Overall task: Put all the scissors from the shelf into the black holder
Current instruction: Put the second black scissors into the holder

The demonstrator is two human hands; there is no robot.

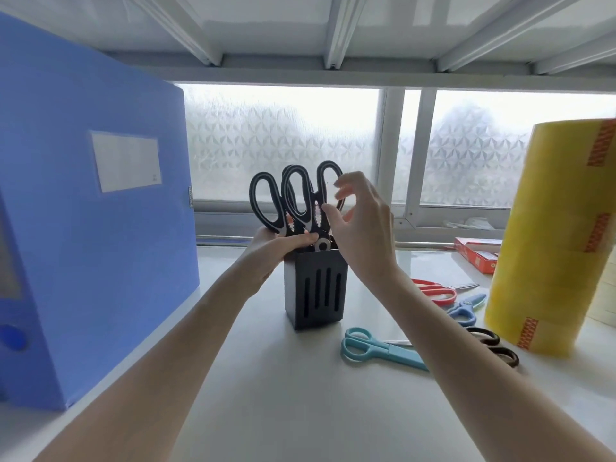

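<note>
The black holder [315, 288] stands upright mid-shelf, slotted on its front. Two pairs of black-handled scissors [296, 198] stick up out of it, handles on top. My left hand [276, 250] grips them at the holder's rim, just under the handles. Beside the right handle loop my right hand [358, 225] hovers with fingers spread, holding nothing. On the shelf to the right lie teal scissors [376, 350], red-handled scissors [436, 291], blue scissors [465, 308] and black-handled scissors [495, 345], partly hidden by my right forearm.
A large blue file box [93, 228] stands at the left. A tall stack of yellow tape rolls [553, 235] rises at the right, with a red box [476, 253] behind it. A frosted window [283, 141] backs the white shelf [283, 395].
</note>
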